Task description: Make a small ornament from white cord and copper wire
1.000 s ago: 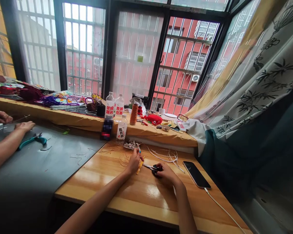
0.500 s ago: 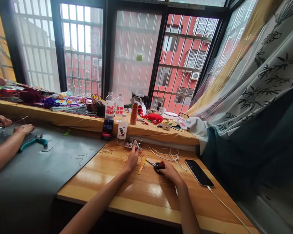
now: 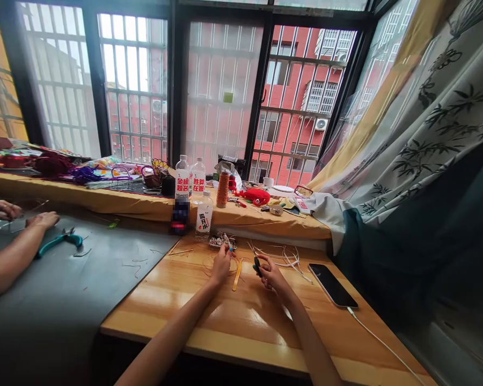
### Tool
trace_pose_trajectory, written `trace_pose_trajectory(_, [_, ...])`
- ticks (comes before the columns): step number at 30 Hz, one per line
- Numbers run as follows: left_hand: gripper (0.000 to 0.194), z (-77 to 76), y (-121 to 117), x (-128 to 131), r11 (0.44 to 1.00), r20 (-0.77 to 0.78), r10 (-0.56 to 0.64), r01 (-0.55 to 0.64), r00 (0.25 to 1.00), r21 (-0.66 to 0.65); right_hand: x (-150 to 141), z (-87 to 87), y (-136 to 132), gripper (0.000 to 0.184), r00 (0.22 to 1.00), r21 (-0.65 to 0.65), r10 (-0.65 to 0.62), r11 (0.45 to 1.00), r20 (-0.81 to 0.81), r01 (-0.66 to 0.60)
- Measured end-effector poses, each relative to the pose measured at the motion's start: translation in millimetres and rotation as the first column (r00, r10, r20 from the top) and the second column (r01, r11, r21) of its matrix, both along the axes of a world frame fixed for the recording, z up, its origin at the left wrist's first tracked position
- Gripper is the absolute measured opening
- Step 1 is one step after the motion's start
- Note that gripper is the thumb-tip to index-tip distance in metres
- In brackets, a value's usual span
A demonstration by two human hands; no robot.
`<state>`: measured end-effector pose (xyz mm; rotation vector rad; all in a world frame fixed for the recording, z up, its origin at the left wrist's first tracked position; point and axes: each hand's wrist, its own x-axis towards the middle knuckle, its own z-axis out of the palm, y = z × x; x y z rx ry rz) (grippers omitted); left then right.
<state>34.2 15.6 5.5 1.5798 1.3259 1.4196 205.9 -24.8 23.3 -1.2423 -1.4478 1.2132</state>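
My left hand [image 3: 222,262] is closed, pinching a slim white piece [image 3: 228,242] upright between thumb and fingers. A bit of blue shows at the fingertips; what it is I cannot make out. In my right hand [image 3: 271,273] are black-handled scissors [image 3: 257,266], lifted above the table with the blades pointing up and away. A flat yellow stick [image 3: 237,275] lies between my hands. Loops of thin orange-brown thread [image 3: 207,262] lie under and beside my left hand. Just beyond it sits a tray of small shiny parts [image 3: 221,239].
White cords [image 3: 293,259] and a phone [image 3: 332,285] on a cable lie to the right. A water bottle [image 3: 203,217] stands behind the tray, near a thread spool [image 3: 222,190] on the ledge. At left, another person's hands [image 3: 42,220] work near teal pliers [image 3: 60,244].
My right hand has picked the scissors up off the table and turned them so the blades point upward. My left hand keeps its pinch on the white piece. The view has shifted slightly.
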Motion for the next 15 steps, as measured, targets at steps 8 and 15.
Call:
trace_pose_trajectory(8, [0.015, 1.5, -10, 8, 0.984, -0.089, -0.144, 0.153, 0.985, 0.092, -10, -7.1, -4, 0.046, 0.993, 0.011, 0.116, 0.993, 0.03, -0.117])
trace_pose_trajectory(15, [0.014, 5.1, -16, 13, 0.969, -0.097, -0.198, 0.21, 0.975, 0.132, -6, -7.6, -1, 0.046, 0.991, -0.022, 0.129, 0.991, 0.024, -0.129])
